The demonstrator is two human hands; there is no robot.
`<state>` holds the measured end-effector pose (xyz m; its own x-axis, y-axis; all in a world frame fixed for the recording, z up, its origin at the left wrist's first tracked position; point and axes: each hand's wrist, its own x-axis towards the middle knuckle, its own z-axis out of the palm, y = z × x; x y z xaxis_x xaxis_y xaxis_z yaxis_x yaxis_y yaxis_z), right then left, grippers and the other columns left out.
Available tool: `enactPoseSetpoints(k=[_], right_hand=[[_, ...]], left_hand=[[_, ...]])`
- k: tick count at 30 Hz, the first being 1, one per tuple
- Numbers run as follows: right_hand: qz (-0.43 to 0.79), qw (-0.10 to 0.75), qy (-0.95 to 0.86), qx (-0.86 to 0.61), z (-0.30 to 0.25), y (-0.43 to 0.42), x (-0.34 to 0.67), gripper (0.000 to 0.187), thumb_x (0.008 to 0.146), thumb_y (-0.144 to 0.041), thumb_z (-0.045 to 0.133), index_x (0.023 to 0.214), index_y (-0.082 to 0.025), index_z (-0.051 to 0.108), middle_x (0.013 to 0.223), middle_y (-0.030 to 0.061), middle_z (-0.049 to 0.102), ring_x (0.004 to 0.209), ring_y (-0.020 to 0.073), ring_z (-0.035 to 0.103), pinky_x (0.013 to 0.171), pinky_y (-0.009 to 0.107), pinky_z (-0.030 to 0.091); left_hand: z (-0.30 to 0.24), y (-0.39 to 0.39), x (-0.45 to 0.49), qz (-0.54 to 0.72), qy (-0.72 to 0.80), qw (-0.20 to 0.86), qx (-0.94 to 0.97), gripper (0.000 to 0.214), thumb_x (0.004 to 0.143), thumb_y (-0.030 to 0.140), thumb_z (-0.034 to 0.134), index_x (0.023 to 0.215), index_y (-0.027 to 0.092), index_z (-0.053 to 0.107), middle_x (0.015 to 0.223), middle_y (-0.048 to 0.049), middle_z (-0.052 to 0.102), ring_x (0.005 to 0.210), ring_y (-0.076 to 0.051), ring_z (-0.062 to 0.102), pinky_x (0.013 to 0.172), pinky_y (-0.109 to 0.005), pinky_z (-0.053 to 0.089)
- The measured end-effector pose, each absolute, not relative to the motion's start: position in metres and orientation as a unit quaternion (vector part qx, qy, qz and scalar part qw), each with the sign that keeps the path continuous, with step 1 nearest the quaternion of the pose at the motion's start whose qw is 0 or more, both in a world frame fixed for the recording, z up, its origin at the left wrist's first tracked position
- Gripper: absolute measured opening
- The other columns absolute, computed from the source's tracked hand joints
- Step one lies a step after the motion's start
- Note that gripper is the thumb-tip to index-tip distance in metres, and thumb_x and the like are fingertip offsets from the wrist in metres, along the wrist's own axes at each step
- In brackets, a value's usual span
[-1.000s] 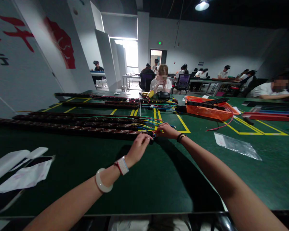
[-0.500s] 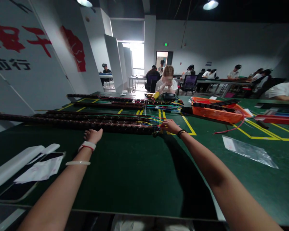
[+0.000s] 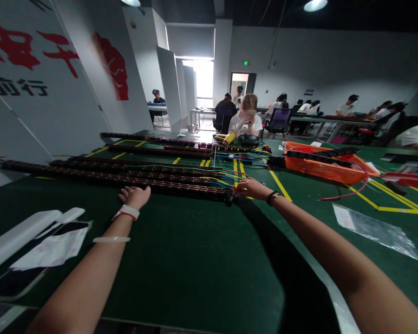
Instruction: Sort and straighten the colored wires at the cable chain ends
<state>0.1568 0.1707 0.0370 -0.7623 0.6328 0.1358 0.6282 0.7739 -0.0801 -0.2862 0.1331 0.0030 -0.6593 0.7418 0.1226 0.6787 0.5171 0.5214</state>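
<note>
Long dark strips with copper-coloured lines lie side by side across the table, and the front strip is nearest to me. Thin coloured wires come out at their right ends. My right hand is at the front strip's right end, its fingertips pinched on wires there; which ones cannot be made out. At the near edge of the same strip, my left hand has its fingers spread and holds nothing. Whether it touches the strip is unclear.
An orange basket with black pieces stands at the right, near a clear plastic bag. A white case, a phone and paper lie at left. Across the green table sits a person behind a yellow-handled tool.
The view has shifted slightly. My right hand and the front strip's right end now appear a little lower and farther right. My left hand stays nearly in place, fingers still spread.
</note>
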Motion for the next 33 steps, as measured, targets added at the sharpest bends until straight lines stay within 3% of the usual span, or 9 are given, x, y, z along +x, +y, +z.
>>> enactPoseSetpoints(k=[8, 13, 17, 20, 23, 26, 29, 33], right_hand=[[-0.001, 0.046, -0.941, -0.334, 0.044, 0.176, 0.154, 0.018, 0.086, -0.035, 0.056, 0.088, -0.019, 0.064, 0.09, 0.004, 0.068, 0.084, 0.0181, 0.06, 0.08, 0.031, 0.031], [-0.016, 0.048, -0.936, -0.349, 0.039, 0.187, 0.156, 0.016, 0.085, -0.032, 0.056, 0.088, -0.018, 0.064, 0.091, 0.0053, 0.068, 0.086, 0.0182, 0.06, 0.077, 0.029, 0.033], [0.01, 0.054, -0.934, -0.354, 0.04, 0.198, 0.161, 0.024, 0.083, -0.041, 0.059, 0.088, -0.02, 0.067, 0.09, 0.0037, 0.069, 0.083, 0.0183, 0.061, 0.077, 0.03, 0.035], [0.062, 0.064, -0.92, -0.381, 0.051, 0.212, 0.166, 0.036, 0.085, -0.052, 0.051, 0.095, -0.023, 0.069, 0.091, 0.0025, 0.07, 0.082, 0.0172, 0.062, 0.073, 0.027, 0.04], [0.03, 0.082, -0.884, -0.459, 0.06, 0.238, 0.164, 0.034, 0.09, -0.045, 0.045, 0.109, -0.025, 0.065, 0.102, 0.002, 0.069, 0.086, 0.0157, 0.062, 0.071, 0.024, 0.042], [-0.037, 0.083, -0.852, -0.515, 0.059, 0.267, 0.151, 0.033, 0.086, -0.032, 0.053, 0.116, -0.023, 0.061, 0.113, 0.0075, 0.064, 0.098, 0.0213, 0.058, 0.081, 0.03, 0.041], [-0.074, 0.071, -0.828, -0.551, 0.049, 0.291, 0.131, 0.04, 0.081, -0.031, 0.059, 0.12, -0.022, 0.059, 0.124, 0.0136, 0.056, 0.109, 0.0293, 0.052, 0.088, 0.039, 0.038], [-0.081, 0.029, -0.823, -0.562, 0.033, 0.311, 0.108, 0.036, 0.08, -0.034, 0.06, 0.115, -0.025, 0.062, 0.124, 0.0114, 0.058, 0.11, 0.0295, 0.052, 0.088, 0.04, 0.038]], left_hand=[[0.002, 0.152, -0.282, 0.239, 0.884, 0.07, 0.396, 0.081, 0.074, 0.033, 0.042, 0.13, -0.023, 0.026, 0.143, -0.0389, 0.019, 0.139, -0.041, 0.007, 0.109, -0.057, 0.003], [0.008, 0.166, -0.277, 0.234, 0.88, 0.077, 0.406, 0.076, 0.075, 0.033, 0.042, 0.133, -0.015, 0.03, 0.144, -0.0357, 0.022, 0.139, -0.039, 0.006, 0.107, -0.06, 0.002], [0.009, 0.173, -0.279, 0.232, 0.877, 0.079, 0.413, 0.074, 0.075, 0.035, 0.044, 0.131, -0.013, 0.037, 0.142, -0.0358, 0.025, 0.139, -0.041, 0.01, 0.108, -0.059, 0.005], [0.003, 0.173, -0.279, 0.236, 0.876, 0.065, 0.416, 0.075, 0.076, 0.037, 0.043, 0.132, -0.013, 0.036, 0.143, -0.0355, 0.024, 0.138, -0.04, 0.011, 0.109, -0.056, 0.006], [-0.005, 0.171, -0.276, 0.243, 0.877, 0.031, 0.414, 0.076, 0.078, 0.035, 0.039, 0.131, -0.019, 0.03, 0.145, -0.0356, 0.018, 0.14, -0.038, 0.004, 0.111, -0.052, 0.003], [-0.009, 0.169, -0.273, 0.248, 0.876, 0.011, 0.413, 0.076, 0.078, 0.034, 0.036, 0.131, -0.021, 0.029, 0.147, -0.0345, 0.013, 0.14, -0.037, 0.002, 0.111, -0.05, 0.002], [-0.01, 0.168, -0.272, 0.25, 0.874, 0.009, 0.417, 0.075, 0.078, 0.033, 0.036, 0.129, -0.021, 0.032, 0.147, -0.0342, 0.015, 0.14, -0.038, 0.005, 0.112, -0.049, 0.002], [-0.011, 0.167, -0.274, 0.255, 0.869, 0.001, 0.425, 0.074, 0.076, 0.03, 0.037, 0.129, -0.022, 0.031, 0.146, -0.0348, 0.016, 0.139, -0.039, 0.008, 0.112, -0.048, 0.004]])
